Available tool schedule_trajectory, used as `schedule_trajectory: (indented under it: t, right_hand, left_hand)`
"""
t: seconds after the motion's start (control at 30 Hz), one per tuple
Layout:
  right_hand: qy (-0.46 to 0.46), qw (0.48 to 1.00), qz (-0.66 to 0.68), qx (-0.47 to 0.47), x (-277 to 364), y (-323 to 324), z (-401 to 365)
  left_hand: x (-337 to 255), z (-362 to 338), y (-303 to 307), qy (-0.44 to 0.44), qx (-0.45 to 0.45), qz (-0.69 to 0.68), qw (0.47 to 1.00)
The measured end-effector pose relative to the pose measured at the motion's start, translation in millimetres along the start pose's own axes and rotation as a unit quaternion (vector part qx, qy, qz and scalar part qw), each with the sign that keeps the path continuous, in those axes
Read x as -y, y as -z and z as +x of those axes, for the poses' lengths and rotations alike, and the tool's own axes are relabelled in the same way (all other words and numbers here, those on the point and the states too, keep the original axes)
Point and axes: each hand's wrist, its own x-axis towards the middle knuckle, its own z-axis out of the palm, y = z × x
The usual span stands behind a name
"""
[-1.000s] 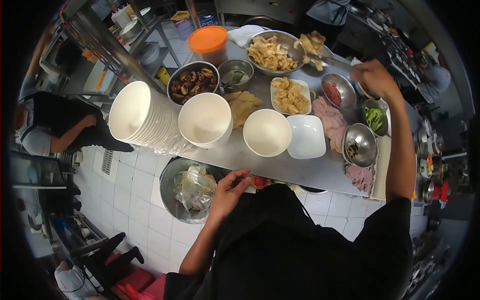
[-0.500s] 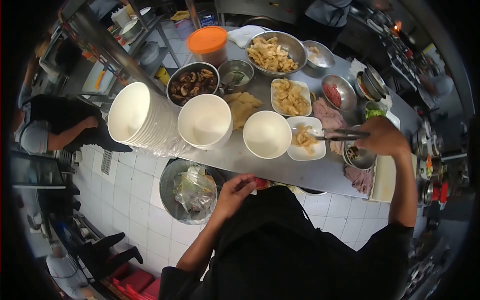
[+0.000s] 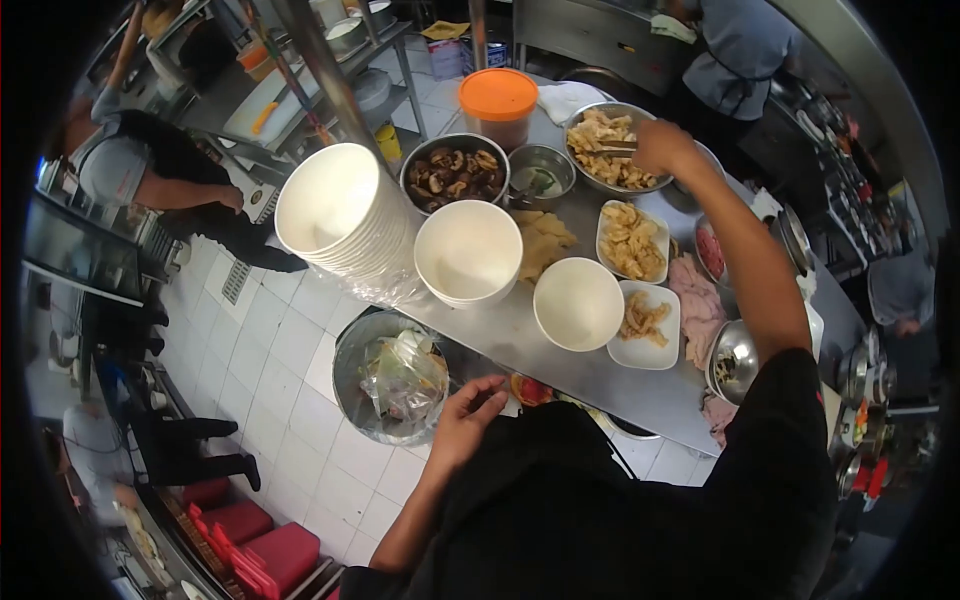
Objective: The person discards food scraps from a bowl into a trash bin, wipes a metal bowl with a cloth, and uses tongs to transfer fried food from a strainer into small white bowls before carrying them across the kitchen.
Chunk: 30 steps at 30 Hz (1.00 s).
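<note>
My right hand (image 3: 664, 150) is closed around metal tongs (image 3: 618, 149), whose tips reach into a large steel bowl (image 3: 655, 185) of golden fried pieces (image 3: 612, 132). Below it, a square white dish (image 3: 661, 238) is filled with similar pieces. A second square dish (image 3: 640, 352) holds a small heap of pale brown strips (image 3: 643, 318). An empty white paper bucket (image 3: 577, 305) stands left of that dish. My left hand (image 3: 468, 418) hangs in front of the table edge, holding nothing, fingers loosely bent and the thumb apart.
A tall stack of paper buckets (image 3: 335, 200) and another bucket (image 3: 468, 250) stand on the left. Behind are a bowl of mushrooms (image 3: 453, 175) and an orange-lidded tub (image 3: 498, 95). A lined bin (image 3: 345, 380) stands on the floor. Co-workers (image 3: 150, 170) are nearby.
My right hand has moved with the tongs from the right side, over the strip dish, up to the large bowl of fried pieces. The view has shifted; my left hand stays low.
</note>
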Motion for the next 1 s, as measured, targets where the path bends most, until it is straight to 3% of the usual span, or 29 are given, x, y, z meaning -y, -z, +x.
schedule_trajectory:
  t: [0.1,0.23,0.47,0.53,0.57,0.63,0.73,0.83,0.93,1.0]
  right_hand:
    - [-0.016,0.995,0.041,-0.085,-4.1,-6.1,-14.8]
    - [-0.056,0.992,0.037,-0.110,-28.6,-3.9,-34.4]
    - [-0.026,0.985,0.101,-0.139,-69.4,23.9,-114.4]
    - [0.003,0.975,0.101,-0.196,-66.7,32.3,-158.5]
    - [-0.006,0.977,0.101,-0.188,-65.6,38.2,-179.1]
    - [-0.072,0.987,0.140,-0.032,-61.4,46.5,-214.1]
    - [-0.089,0.987,0.122,0.049,-50.5,31.9,-249.1]
    - [-0.076,0.991,0.079,0.079,-43.2,-10.0,-264.4]
    - [-0.097,0.984,0.038,0.147,-46.2,-5.0,-264.5]
    - [-0.080,0.992,0.036,0.088,-54.0,7.2,-258.9]
  left_hand:
    - [3.0,-2.1,3.9,-0.002,-0.013,-0.015,1.000]
    - [1.8,2.9,6.6,-0.008,0.004,-0.025,1.000]
    - [-8.8,26.4,2.5,-0.012,0.069,0.056,0.996]
    - [-9.0,29.6,2.6,-0.005,0.089,0.064,0.994]
    - [-11.3,30.9,2.7,-0.009,0.097,0.079,0.992]
    - [-10.2,34.3,3.0,-0.021,0.113,0.092,0.989]
    - [-6.7,37.9,1.7,-0.011,0.131,0.094,0.987]
    - [-13.0,39.0,-4.0,0.007,0.153,0.108,0.982]
    - [-16.2,40.4,-6.3,-0.002,0.167,0.093,0.982]
    - [-16.2,40.6,-3.0,-0.006,0.159,0.086,0.983]
